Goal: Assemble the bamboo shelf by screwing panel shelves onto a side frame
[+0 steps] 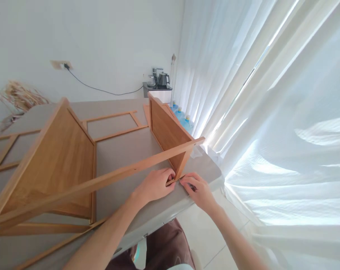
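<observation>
A wooden frame with two upright panels lies on the covered table in front of me. My left hand has its fingers curled round the low wooden rail by the foot of the right-hand crosspiece. Just across that joint, my right hand pinches at the rail's end; anything small between its fingertips is hidden. Behind both hands stands the right wooden panel. The larger left panel leans farther off, away from my hands.
The grey table cover reaches a rounded corner at right. Other wooden frame pieces lie at left. At the back are a kettle on a small stand, water bottles, dried stalks and a cord. White curtains hang at right.
</observation>
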Motion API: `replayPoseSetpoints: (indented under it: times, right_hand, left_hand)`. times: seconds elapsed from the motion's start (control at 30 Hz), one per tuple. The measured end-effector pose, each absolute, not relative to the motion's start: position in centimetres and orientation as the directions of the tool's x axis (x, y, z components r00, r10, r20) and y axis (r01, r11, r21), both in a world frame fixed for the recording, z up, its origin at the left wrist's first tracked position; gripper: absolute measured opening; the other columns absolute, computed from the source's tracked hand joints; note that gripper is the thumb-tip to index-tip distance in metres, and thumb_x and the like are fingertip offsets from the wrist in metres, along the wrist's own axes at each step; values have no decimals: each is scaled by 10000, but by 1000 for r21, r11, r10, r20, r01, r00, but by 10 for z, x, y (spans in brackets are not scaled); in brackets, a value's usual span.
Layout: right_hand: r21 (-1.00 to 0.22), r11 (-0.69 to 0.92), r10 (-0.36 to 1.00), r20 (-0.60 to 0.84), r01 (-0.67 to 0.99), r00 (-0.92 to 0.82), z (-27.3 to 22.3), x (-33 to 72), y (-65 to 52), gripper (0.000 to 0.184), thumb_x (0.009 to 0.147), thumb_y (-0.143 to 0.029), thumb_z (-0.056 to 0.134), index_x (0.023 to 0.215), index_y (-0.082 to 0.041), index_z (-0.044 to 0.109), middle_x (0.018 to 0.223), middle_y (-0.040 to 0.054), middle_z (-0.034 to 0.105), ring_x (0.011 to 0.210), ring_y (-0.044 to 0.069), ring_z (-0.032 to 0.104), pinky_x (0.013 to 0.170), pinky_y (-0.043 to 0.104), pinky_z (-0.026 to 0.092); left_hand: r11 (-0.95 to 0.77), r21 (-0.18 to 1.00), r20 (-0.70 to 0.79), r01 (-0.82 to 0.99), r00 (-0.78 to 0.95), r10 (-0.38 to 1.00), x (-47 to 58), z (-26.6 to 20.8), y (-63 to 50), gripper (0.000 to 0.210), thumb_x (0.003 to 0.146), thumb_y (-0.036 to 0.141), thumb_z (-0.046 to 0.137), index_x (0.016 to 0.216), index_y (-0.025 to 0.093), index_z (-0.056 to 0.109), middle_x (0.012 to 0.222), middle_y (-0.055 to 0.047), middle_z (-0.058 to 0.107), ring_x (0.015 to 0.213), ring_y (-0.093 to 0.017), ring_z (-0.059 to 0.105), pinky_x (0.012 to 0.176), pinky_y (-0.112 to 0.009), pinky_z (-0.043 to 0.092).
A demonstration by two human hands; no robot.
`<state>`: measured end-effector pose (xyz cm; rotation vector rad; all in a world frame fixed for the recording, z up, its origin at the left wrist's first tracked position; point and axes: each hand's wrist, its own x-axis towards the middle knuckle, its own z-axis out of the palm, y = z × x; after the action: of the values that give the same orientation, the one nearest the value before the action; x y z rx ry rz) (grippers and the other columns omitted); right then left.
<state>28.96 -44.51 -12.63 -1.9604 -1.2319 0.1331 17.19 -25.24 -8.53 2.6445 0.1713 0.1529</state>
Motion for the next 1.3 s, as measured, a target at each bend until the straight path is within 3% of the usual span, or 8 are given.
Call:
replayPoseSetpoints:
  times: [0.2,0.3,0.37,0.5,0.8,1.03,1.2,1.3]
  right_hand:
    - [-569,-312,765,324,761,556,-127,286,-448,214,1006,-297,513,1000,-285,727,1226,50,594,562,59,560,693,280,544]
    - [-555,-311,782,311,771,540,-126,288,-448,198,1002,-276,509,1008,-285,707,1369,45,569,581,62,591,723,294,545]
    - [-543,-282,819,293,791,493,-122,290,-447,189,1004,-262,500,1009,-291,686,1405,15,583,722,102,676,752,291,542]
    - [-532,-212,896,229,820,381,-110,297,-444,199,1005,-203,448,1011,-287,628,1367,-27,640,1000,153,704,794,279,531]
    - [-497,-162,910,258,853,323,-118,304,-441,170,1003,-212,440,1018,-271,600,1326,4,642,850,133,695,714,259,505]
    - [-540,-180,895,258,822,365,-122,303,-441,147,1005,-216,438,1027,-268,573,1313,18,641,858,128,693,715,252,506]
    - [-569,-249,883,199,784,425,-120,303,-439,53,1001,-297,483,1017,-266,523,1136,-6,701,584,87,602,595,249,468]
    - [-581,-279,877,171,764,450,-119,302,-437,126,972,-291,509,1096,-281,531,1039,-20,708,527,86,567,558,248,455]
  left_hand:
    - [-781,603,84,160,962,261,175,-89,-253,298,862,403,670,1066,253,514,994,13,718,831,-203,698,679,-304,465]
    - [-744,643,86,181,948,305,176,-91,-253,363,846,408,687,1109,243,501,1030,4,705,734,-167,666,650,-292,466]
    - [-740,644,76,191,947,311,177,-91,-253,385,837,399,698,1133,238,512,1000,3,701,688,-155,644,639,-288,459]
    - [-790,583,75,188,956,284,176,-90,-253,282,828,376,709,1029,227,580,928,-8,686,702,-166,638,620,-286,430]
    - [-822,547,103,159,962,254,179,-94,-258,82,832,281,681,868,237,621,912,5,704,773,-172,665,637,-273,429]
    - [-797,575,92,186,953,289,179,-91,-260,123,828,289,692,926,249,629,983,7,718,828,-186,693,672,-278,472]
    - [-811,541,116,220,936,332,177,-92,-262,198,829,312,696,996,243,615,1059,-11,711,953,-238,701,826,-332,513]
    - [-820,516,104,250,931,349,176,-91,-263,275,837,341,692,1073,241,594,1121,-32,703,1038,-277,688,914,-373,505]
